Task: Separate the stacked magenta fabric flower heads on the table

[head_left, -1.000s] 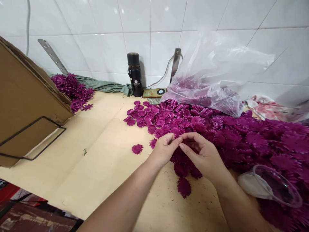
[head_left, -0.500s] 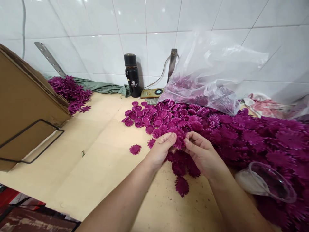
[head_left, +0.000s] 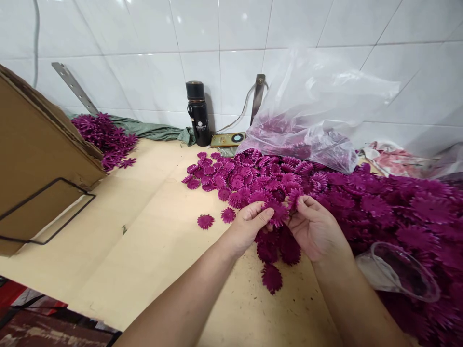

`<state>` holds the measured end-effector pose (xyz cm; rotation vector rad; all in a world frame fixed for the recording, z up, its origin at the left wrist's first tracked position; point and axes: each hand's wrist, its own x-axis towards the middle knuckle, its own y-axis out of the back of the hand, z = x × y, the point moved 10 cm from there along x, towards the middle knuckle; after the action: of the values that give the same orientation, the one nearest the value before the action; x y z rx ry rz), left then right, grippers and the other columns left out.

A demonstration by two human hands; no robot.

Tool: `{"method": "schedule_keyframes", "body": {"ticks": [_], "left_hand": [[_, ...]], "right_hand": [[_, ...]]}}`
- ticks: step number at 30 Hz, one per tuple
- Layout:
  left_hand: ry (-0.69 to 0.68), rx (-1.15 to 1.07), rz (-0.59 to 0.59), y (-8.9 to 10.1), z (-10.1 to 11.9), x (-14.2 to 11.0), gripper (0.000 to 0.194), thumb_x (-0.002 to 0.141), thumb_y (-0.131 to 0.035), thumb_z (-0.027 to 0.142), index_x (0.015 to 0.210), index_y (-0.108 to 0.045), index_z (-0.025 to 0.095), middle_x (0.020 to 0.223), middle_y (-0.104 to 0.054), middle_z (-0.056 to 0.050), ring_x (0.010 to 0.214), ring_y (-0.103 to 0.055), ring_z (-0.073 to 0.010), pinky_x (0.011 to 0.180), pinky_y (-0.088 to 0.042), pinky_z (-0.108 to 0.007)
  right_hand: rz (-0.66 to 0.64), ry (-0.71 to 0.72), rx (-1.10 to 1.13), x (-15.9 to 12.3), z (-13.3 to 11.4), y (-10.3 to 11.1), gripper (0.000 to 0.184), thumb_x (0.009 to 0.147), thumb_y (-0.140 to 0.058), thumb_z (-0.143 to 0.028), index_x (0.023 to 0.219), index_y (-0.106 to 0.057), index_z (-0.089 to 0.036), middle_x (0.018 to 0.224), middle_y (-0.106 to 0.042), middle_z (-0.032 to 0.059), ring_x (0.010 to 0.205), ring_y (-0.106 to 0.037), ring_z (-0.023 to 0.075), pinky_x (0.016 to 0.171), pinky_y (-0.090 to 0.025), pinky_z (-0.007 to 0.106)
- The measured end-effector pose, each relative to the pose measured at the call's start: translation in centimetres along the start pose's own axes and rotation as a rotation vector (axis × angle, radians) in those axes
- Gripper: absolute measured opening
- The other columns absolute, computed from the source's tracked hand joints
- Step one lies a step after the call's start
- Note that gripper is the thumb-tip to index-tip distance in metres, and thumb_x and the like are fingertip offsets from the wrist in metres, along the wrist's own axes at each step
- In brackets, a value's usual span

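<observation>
Between thumb and fingers, my left hand (head_left: pixel 251 224) pinches a purple artificial flower piece (head_left: pixel 278 212), round with a toothed edge. A second, smaller-looking purple flower piece (head_left: pixel 294 197) is gripped in the fingertips of my right hand (head_left: pixel 318 224). The two pieces are close together, nearly touching. Both hands are over the left part of a large pile of similar purple pieces (head_left: pixel 376 205). Several more lie below my hands, including a single flower piece (head_left: pixel 271 278) toward me. Left of my hands, two loose pieces (head_left: pixel 206 221) rest on the tabletop.
On the pale tabletop (head_left: pixel 155 231), a cardboard box (head_left: pixel 43 164) and black wire frame (head_left: pixel 68 212) stand left, with star-shaped purple pieces (head_left: pixel 112 140) behind. A black bottle (head_left: pixel 198 115), phone (head_left: pixel 227 140) and clear plastic bag (head_left: pixel 307 125) are along the tiled wall. A clear plastic cup (head_left: pixel 401 274) lies right.
My hands have moved slightly apart, the right one shifting right. The flower pieces, bunched between my fingers before, now show as two separate ones, one in each hand.
</observation>
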<state>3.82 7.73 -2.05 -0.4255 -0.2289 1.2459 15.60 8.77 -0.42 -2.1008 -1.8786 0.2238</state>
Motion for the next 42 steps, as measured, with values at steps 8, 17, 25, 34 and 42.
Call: {"method": "schedule_keyframes", "body": {"ticks": [8, 17, 25, 34, 42], "left_hand": [[-0.032, -0.121, -0.095, -0.2, 2.1, -0.5, 0.033, 0.062, -0.073, 0.042, 0.056, -0.052, 0.016, 0.048, -0.047, 0.005, 0.046, -0.040, -0.0055, 0.052, -0.033, -0.021], [0.043, -0.028, 0.033, 1.2, 2.3, -0.5, 0.025, 0.060, -0.074, 0.034, 0.068, -0.060, 0.015, 0.059, -0.059, 0.002, 0.053, -0.051, -0.0078, 0.053, -0.037, -0.021], [0.035, 0.013, 0.086, 1.8, 1.0, -0.1, 0.021, 0.065, -0.070, 0.032, 0.072, -0.059, 0.015, 0.062, -0.060, 0.002, 0.057, -0.051, -0.0074, 0.058, -0.037, -0.021], [0.059, 0.012, 0.039, 1.3, 0.0, 0.1, 0.023, 0.064, -0.069, 0.036, 0.073, -0.060, 0.016, 0.066, -0.061, 0.002, 0.059, -0.051, -0.0089, 0.059, -0.037, -0.023], [0.011, 0.061, 0.095, 1.7, 0.6, 0.2, 0.032, 0.061, -0.072, 0.043, 0.070, -0.057, 0.016, 0.061, -0.056, 0.003, 0.055, -0.047, -0.0072, 0.055, -0.034, -0.021]], "right_hand": [[0.115, -0.045, 0.239, 0.4, 0.3, 1.5, 0.019, 0.067, -0.070, -0.028, 0.064, -0.052, -0.021, 0.062, -0.052, -0.0038, 0.048, -0.045, 0.0071, 0.046, -0.043, 0.023], [0.153, -0.311, 0.404, -1.0, 1.2, -0.7, 0.020, 0.064, -0.073, -0.026, 0.066, -0.055, -0.018, 0.062, -0.054, -0.0041, 0.047, -0.044, 0.0049, 0.040, -0.038, 0.016], [0.134, -0.433, 0.411, -1.4, 2.3, -1.3, 0.024, 0.072, -0.069, -0.035, 0.063, -0.055, -0.018, 0.057, -0.053, -0.0041, 0.046, -0.045, 0.0053, 0.041, -0.040, 0.016], [0.090, -0.444, 0.297, -1.4, 2.2, -1.4, 0.030, 0.067, -0.068, -0.047, 0.065, -0.059, -0.018, 0.059, -0.056, -0.0019, 0.047, -0.048, 0.0074, 0.042, -0.041, 0.019], [0.196, 0.045, -0.337, -1.2, -1.4, 0.4, 0.022, 0.061, -0.055, -0.011, 0.080, -0.063, -0.020, 0.081, -0.067, 0.0017, 0.078, -0.061, 0.0161, 0.077, -0.048, 0.034]]}}
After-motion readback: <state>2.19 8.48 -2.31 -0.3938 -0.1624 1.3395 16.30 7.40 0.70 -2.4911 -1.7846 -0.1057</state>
